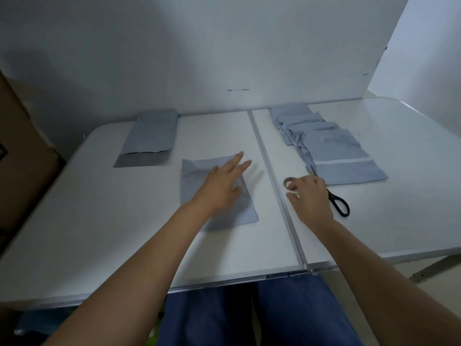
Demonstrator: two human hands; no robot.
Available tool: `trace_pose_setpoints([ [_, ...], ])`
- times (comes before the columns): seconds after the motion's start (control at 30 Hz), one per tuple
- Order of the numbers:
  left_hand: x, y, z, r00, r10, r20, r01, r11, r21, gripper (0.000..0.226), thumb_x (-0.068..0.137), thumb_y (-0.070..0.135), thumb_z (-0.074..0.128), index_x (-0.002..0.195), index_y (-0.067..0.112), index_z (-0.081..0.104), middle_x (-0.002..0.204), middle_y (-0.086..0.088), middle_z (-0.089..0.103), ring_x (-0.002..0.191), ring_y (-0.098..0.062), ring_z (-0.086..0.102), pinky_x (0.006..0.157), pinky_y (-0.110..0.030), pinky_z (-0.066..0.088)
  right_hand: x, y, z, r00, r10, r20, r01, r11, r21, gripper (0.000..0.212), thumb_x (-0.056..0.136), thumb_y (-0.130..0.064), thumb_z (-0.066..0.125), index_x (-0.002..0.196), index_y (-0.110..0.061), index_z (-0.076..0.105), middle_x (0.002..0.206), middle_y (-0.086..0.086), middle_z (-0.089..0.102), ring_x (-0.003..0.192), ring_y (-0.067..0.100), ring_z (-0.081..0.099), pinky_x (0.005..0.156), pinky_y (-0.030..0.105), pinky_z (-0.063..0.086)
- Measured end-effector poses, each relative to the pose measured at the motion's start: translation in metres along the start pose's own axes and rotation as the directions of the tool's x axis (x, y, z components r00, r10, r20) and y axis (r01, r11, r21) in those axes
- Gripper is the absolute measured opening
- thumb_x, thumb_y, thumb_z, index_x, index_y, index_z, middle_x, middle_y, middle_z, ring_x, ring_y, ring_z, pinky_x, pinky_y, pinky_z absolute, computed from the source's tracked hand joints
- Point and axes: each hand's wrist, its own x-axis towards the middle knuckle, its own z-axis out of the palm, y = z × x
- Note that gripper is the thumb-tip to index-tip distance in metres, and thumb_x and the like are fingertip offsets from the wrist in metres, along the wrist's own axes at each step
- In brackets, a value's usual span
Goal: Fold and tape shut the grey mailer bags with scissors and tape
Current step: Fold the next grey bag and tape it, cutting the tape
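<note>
Fingers (pixel 239 161) of the left hand (pixel 222 186) lie straight and flat on the folded grey mailer bag (pixel 199 171) near the counter's (pixel 124 221) middle seam, holding nothing. The right hand (pixel 309 198) curls loosely at the tape roll (pixel 289 183), scissors (pixel 339 203) just beside; whether it grips yet I cannot tell. Best keep that fold pressed down while the tape comes across.

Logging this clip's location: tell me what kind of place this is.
Probably a makeshift packing station, not a warehouse: a white folding table against a bare wall, grey mailer bags stacked on it, plus scissors and tape roll.
</note>
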Motion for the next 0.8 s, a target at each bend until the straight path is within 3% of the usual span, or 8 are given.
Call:
trace_pose_setpoints([
  [0.1, 0.017, 0.013, 0.004, 0.995, -0.09, -0.029, 0.071, 0.915, -0.398, 0.055, 0.094, 0.009, 0.058, 0.144, 0.022, 0.041, 0.154, 0.012, 0.026, 0.138, 0.0, 0.025, 0.109, -0.017, 0.022, 0.006, -0.008, -0.011, 0.996, 0.078, 0.035, -0.086, 0.897, 0.434, 0.009, 0.09, -0.016, 0.063, 0.099, -0.015, 0.066, 0.098, 0.004, 0.066, 0.1, 0.024, 0.055, 0.087, 0.032, 0.042],
  [0.13, 0.02, 0.016, 0.005, 0.986, -0.166, -0.009, 0.132, 0.815, -0.564, 0.049, 0.094, 0.009, 0.058, 0.14, 0.021, 0.047, 0.148, 0.014, 0.036, 0.135, 0.001, 0.031, 0.104, -0.014, 0.027, 0.009, -0.015, -0.016, 0.985, 0.128, 0.113, -0.17, 0.79, 0.589, 0.004, 0.09, -0.017, 0.063, 0.094, -0.016, 0.064, 0.094, 0.004, 0.067, 0.091, 0.021, 0.058, 0.082, 0.031, 0.045],
  [0.2, 0.024, 0.019, 0.004, 0.947, -0.315, 0.065, 0.244, 0.57, -0.785, 0.04, 0.094, 0.007, 0.058, 0.133, 0.018, 0.054, 0.137, 0.008, 0.052, 0.125, -0.006, 0.049, 0.095, -0.016, 0.039, 0.015, -0.029, -0.026, 0.963, 0.116, 0.244, -0.267, 0.539, 0.799, 0.004, 0.09, -0.013, 0.063, 0.088, -0.016, 0.064, 0.093, 0.005, 0.071, 0.088, 0.018, 0.063, 0.087, 0.036, 0.049],
  [0.3, 0.026, 0.016, -0.004, 0.875, -0.447, 0.186, 0.348, 0.313, -0.884, 0.033, 0.093, 0.003, 0.057, 0.125, 0.01, 0.061, 0.124, -0.004, 0.065, 0.111, -0.016, 0.061, 0.092, -0.023, 0.048, 0.018, -0.048, -0.036, 0.938, -0.054, 0.341, -0.309, 0.309, 0.899, 0.011, 0.091, -0.002, 0.058, 0.089, -0.012, 0.064, 0.098, 0.008, 0.073, 0.1, 0.019, 0.064, 0.1, 0.035, 0.047],
  [0.37, 0.021, 0.011, -0.013, 0.862, -0.447, 0.238, 0.361, 0.212, -0.908, 0.026, 0.094, 0.004, 0.055, 0.117, 0.009, 0.065, 0.117, -0.007, 0.069, 0.104, -0.018, 0.065, 0.091, -0.026, 0.051, 0.018, -0.059, -0.041, 0.917, -0.134, 0.374, -0.336, 0.242, 0.91, 0.011, 0.093, 0.0, 0.055, 0.089, -0.008, 0.062, 0.099, 0.011, 0.071, 0.105, 0.022, 0.063, 0.101, 0.033, 0.047],
  [0.5, 0.009, -0.003, -0.027, 0.853, -0.455, 0.257, 0.368, 0.175, -0.913, 0.025, 0.097, 0.001, 0.049, 0.112, 0.005, 0.068, 0.111, -0.011, 0.07, 0.1, -0.019, 0.066, 0.089, -0.026, 0.053, 0.021, -0.077, -0.039, 0.903, -0.183, 0.39, -0.333, 0.276, 0.902, 0.009, 0.093, 0.0, 0.051, 0.093, 0.002, 0.06, 0.1, 0.02, 0.065, 0.1, 0.022, 0.063, 0.102, 0.035, 0.048],
  [0.63, -0.003, -0.017, -0.037, 0.862, -0.448, 0.238, 0.386, 0.277, -0.88, 0.024, 0.097, 0.005, 0.05, 0.108, 0.01, 0.071, 0.107, -0.007, 0.072, 0.106, -0.021, 0.066, 0.091, -0.028, 0.053, 0.023, -0.095, -0.035, 0.896, -0.213, 0.39, -0.299, 0.36, 0.884, 0.014, 0.093, -0.001, 0.052, 0.086, -0.008, 0.063, 0.097, 0.016, 0.069, 0.101, 0.025, 0.063, 0.103, 0.04, 0.047],
  [0.8, -0.015, -0.034, -0.05, 0.861, -0.474, 0.188, 0.393, 0.382, -0.837, 0.017, 0.094, 0.013, 0.059, 0.103, 0.015, 0.073, 0.099, -0.002, 0.074, 0.099, -0.018, 0.068, 0.091, -0.03, 0.052, 0.028, -0.112, -0.03, 0.9, -0.232, 0.369, -0.202, 0.528, 0.825, 0.007, 0.092, -0.014, 0.059, 0.088, -0.014, 0.065, 0.091, 0.002, 0.074, 0.097, 0.018, 0.066, 0.102, 0.045, 0.045],
])
